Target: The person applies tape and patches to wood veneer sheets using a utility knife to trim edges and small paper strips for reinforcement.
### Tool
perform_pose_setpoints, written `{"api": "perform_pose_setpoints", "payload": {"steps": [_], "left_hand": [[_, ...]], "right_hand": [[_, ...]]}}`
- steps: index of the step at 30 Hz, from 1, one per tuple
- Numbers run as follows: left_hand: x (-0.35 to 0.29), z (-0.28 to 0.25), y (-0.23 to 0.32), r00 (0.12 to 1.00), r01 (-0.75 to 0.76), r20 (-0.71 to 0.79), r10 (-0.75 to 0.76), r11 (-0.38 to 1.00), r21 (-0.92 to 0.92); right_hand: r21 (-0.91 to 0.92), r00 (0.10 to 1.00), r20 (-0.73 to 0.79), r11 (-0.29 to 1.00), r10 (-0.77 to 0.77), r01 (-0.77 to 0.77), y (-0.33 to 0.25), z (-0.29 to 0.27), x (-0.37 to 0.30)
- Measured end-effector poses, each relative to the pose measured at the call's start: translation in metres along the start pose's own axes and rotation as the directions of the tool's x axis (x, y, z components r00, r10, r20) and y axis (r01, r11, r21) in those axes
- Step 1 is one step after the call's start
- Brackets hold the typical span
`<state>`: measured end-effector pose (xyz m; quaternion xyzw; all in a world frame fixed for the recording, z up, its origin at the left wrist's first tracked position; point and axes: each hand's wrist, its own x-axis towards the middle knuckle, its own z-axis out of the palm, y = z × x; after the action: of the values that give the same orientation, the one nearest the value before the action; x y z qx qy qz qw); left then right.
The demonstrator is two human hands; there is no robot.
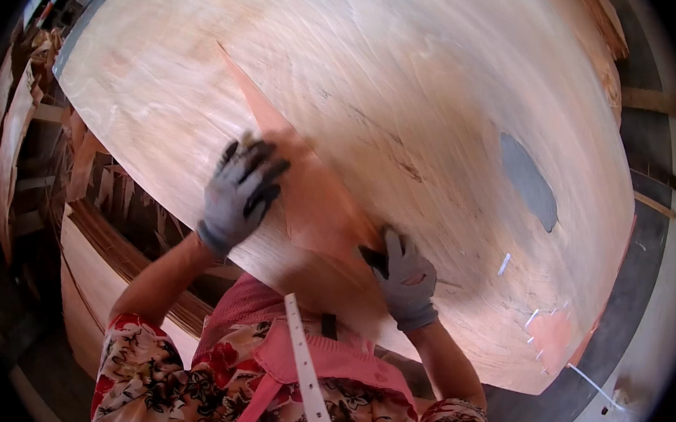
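A large, pale sheet of wood veneer (444,76) spreads out in front of me, with streaked grain. Across its near middle lies a thin, pointed piece of orange-brown veneer (315,193), its long tip reaching toward the far left. My left hand (238,191), in a grey glove with black fingertips, is open at the left edge of this piece, its fingers apart and slightly blurred. At the near right end of the piece, my right hand (409,284), gloved alike, has its thumb and fingers closed about the edge. The contact itself is partly hidden.
A dark grey oval spot (529,182), hole or insert I cannot tell, shows at right. White tape bits surround a reddish veneer patch (552,339) in the near right corner; a loose white strip (504,264) lies nearby. Stacked veneer (135,262) and torn scraps (14,138) are at left.
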<state>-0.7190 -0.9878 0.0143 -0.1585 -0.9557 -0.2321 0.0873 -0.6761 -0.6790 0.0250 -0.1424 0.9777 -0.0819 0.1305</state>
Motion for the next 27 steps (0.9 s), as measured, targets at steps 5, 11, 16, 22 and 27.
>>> {"api": "perform_pose_setpoints", "payload": {"steps": [5,11,16,22,27], "left_hand": [[0.029,0.011,-0.031,0.995,0.093,-0.050,-0.086,0.985,0.145],[0.061,0.026,-0.040,0.990,0.085,-0.122,-0.069,0.988,0.129],[0.088,0.032,-0.047,0.980,0.063,-0.193,-0.037,0.989,0.130],[0.107,0.045,-0.056,0.982,0.072,-0.185,-0.033,0.975,0.210],[0.116,0.057,-0.055,0.991,0.082,-0.127,-0.050,0.962,0.261]], "right_hand": [[0.370,0.984,-0.140,0.916,-0.109,0.154,0.026,-0.003,0.024],[0.289,0.973,-0.175,0.936,-0.152,0.198,0.062,-0.054,0.088],[0.227,0.971,-0.124,0.947,-0.205,0.228,0.081,-0.066,0.124],[0.193,0.968,0.009,0.950,-0.250,0.244,0.088,-0.063,0.147],[0.090,0.977,-0.097,0.976,-0.188,0.197,0.098,-0.057,0.144]]}}
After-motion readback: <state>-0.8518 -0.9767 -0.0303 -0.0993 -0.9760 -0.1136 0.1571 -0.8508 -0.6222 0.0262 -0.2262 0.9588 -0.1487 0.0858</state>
